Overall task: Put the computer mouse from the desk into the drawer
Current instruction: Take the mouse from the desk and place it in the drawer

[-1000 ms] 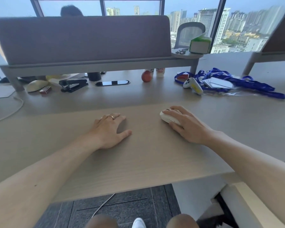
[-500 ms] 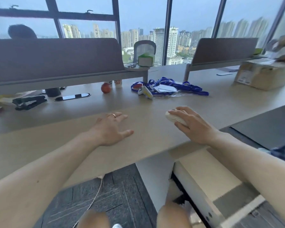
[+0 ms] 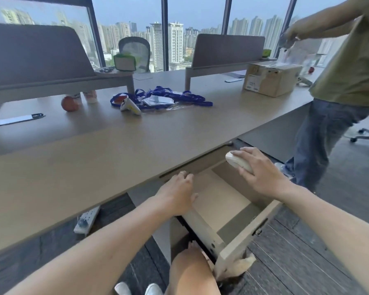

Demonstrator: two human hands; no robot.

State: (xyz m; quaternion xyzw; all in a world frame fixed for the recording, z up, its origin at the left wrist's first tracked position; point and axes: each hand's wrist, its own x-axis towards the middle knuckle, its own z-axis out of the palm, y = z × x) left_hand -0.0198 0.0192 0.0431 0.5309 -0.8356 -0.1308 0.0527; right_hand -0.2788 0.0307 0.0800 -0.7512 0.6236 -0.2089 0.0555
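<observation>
We see the small cream-white plastic computer mouse (image 3: 239, 163) held in the air in the right hand (image 3: 261, 174), fingers curled over its top, above the back part of the open pale-wood drawer (image 3: 239, 237) and just below the front edge of the light wood-grain worktop (image 3: 94, 158). The left hand (image 3: 178, 193) rests on the drawer's near side wall, fingers loosely closed on the edge, holding nothing else that we can make out.

In our judgement the main risk is a knock: the mouse is close under the worktop lip, so a lift or a forward drift could strike it against that edge and loosen the hold. Letting go from this height could make it bounce or slide on the bare drawer floor, which appears empty. The left hand sits on the drawer wall, so a push to shut the drawer too early could pinch those fingers or catch the right wrist. A second person in an olive shirt and jeans (image 3: 337, 96) stands near the drawer's far side and could bump it.

Half a second ago the mouse lay on the worktop under the right hand and the left hand lay flat on the surface; now both have dropped below the edge, and our view has turned right, bringing the open drawer and the standing person into sight.
</observation>
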